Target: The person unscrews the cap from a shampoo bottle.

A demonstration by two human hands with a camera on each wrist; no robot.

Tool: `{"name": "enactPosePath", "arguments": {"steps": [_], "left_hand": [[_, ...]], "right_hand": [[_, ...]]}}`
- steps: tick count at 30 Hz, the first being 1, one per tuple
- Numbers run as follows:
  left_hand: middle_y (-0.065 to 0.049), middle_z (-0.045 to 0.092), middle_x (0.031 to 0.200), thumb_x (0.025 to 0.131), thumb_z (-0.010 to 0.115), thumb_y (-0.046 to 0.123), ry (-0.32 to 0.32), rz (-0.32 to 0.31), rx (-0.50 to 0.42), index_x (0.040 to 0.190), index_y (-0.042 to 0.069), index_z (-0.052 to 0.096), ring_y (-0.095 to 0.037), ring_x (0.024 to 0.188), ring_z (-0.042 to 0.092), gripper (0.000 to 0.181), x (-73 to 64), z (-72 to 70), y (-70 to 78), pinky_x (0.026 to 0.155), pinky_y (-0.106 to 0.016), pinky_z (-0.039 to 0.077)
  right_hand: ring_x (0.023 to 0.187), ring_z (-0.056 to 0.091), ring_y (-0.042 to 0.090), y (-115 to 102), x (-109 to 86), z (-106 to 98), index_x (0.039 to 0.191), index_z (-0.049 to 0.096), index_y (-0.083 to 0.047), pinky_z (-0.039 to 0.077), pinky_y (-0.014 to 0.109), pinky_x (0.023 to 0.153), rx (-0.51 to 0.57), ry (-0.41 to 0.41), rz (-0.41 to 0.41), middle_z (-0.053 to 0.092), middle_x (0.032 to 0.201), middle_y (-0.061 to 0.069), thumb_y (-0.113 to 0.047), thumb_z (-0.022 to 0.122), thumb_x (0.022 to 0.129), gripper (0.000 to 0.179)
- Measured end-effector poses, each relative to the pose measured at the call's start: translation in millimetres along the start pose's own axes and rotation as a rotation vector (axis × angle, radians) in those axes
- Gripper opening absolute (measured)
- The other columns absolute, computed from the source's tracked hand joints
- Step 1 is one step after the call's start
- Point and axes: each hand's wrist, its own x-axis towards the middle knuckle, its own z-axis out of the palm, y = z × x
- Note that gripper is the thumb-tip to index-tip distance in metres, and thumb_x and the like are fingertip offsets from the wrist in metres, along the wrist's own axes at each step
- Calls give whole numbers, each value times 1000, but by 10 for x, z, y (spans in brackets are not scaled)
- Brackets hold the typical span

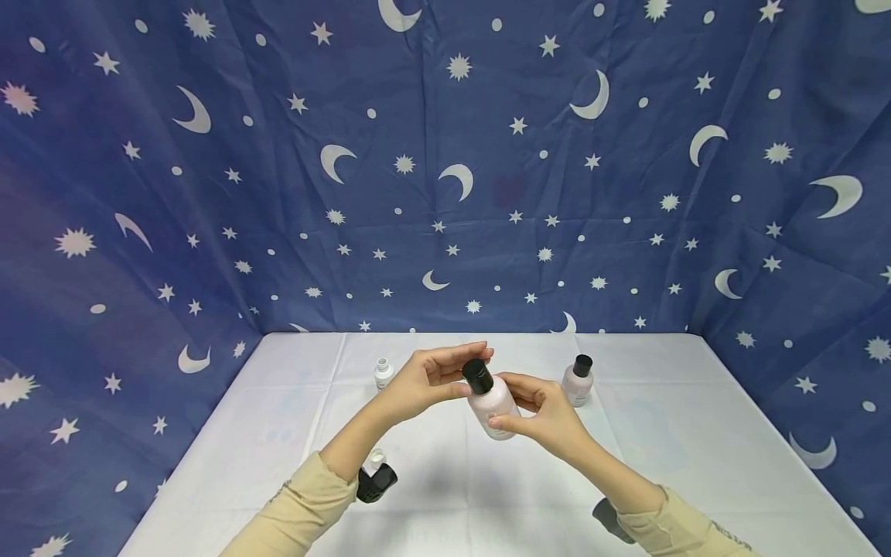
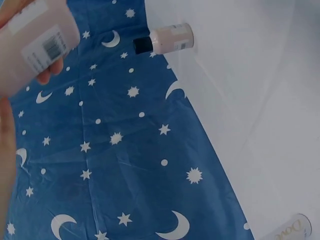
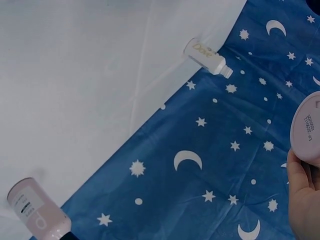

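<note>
My right hand (image 1: pixel 550 418) grips a pale pink bottle (image 1: pixel 496 410) by its body, the thumb across the front. The bottle is held above the white table, tilted, with its black cap (image 1: pixel 477 376) up and to the left. My left hand (image 1: pixel 425 383) is at the cap, its fingers stretched out beyond and above it and the thumb at the bottle's shoulder. Whether the left fingertips touch the cap, I cannot tell. The bottle's printed base (image 3: pixel 307 127) shows in the right wrist view, and its barcode label (image 2: pixel 47 50) in the left wrist view.
Another pink bottle with a black cap (image 1: pixel 578 381) stands on the white table (image 1: pixel 647 433) to the right. Behind my left hand stands a white Dove bottle (image 1: pixel 384 374) without a cap. A small white round thing (image 1: pixel 376 458) shows beside the left wrist camera (image 1: pixel 377 484).
</note>
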Motion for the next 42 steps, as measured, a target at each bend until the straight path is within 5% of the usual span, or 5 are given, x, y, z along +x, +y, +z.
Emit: {"name": "enactPosePath", "arguments": {"steps": [8,15,24,32,42], "left_hand": [[-34,34,141,95,54,10,-149,83,-15,135,-15,36,-5,131,44,51,-4,-52,-19,107,-28,41],[-35,47,130,87,64,7,-17,24,-19,129,-16,45,-4,116,58,52,5,-19,32,98,-30,49],[-32,59,119,80,72,2,121,-39,40,120,-13,56,-4,98,65,46,9,11,60,86,-29,56],[-30,59,116,77,72,-5,131,-71,114,119,-10,58,-1,94,62,45,31,18,90,83,-28,57],[-26,61,108,76,73,-5,131,-2,204,110,-9,63,-2,95,61,36,37,33,68,88,-29,55]], "right_hand": [[103,60,-4,18,-3,3,122,56,10,53,30,93,4,-8,-4,61,120,27,-7,77,77,53],[109,63,25,17,0,-1,122,56,11,53,31,93,-13,3,8,61,120,27,-7,77,76,54],[102,60,-6,23,-1,9,121,56,10,53,28,92,-4,5,4,61,119,27,-7,78,76,54],[102,60,-5,34,0,19,121,56,11,53,29,92,-4,7,19,62,118,27,-7,78,75,54],[101,60,-5,37,-1,26,121,57,10,53,29,92,-13,-2,12,62,118,26,-8,78,75,54]]}}
